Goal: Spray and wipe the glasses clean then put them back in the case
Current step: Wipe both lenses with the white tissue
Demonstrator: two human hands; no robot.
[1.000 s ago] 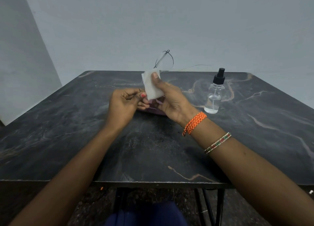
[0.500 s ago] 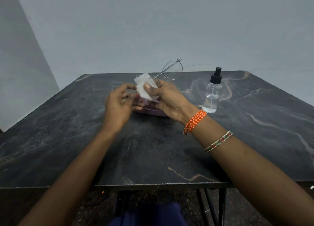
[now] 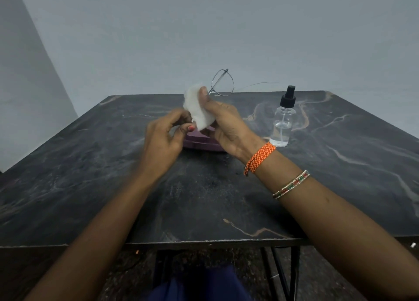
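The thin wire-framed glasses (image 3: 222, 83) are held up above the table's middle, one lens and one temple arm sticking out past my fingers. My right hand (image 3: 224, 126) pinches a white cloth (image 3: 197, 110) round the near lens, thumb on top. My left hand (image 3: 163, 139) has its fingers curled in at the cloth's lower left edge, where the frame is hidden. The purple case (image 3: 199, 143) lies flat on the table right under both hands, mostly covered by them. The clear spray bottle (image 3: 283, 121) with a black pump stands upright to the right of my right hand.
The dark marbled table (image 3: 113, 187) reaches out to a plain grey wall. Its front edge runs across the lower part of the view, with black metal legs (image 3: 292, 273) and my blue-clad lap below it.
The glasses and cloth have tipped back upright and risen a little after dipping towards the table. My right thumb shifted over the cloth. The bottle and case stayed put.
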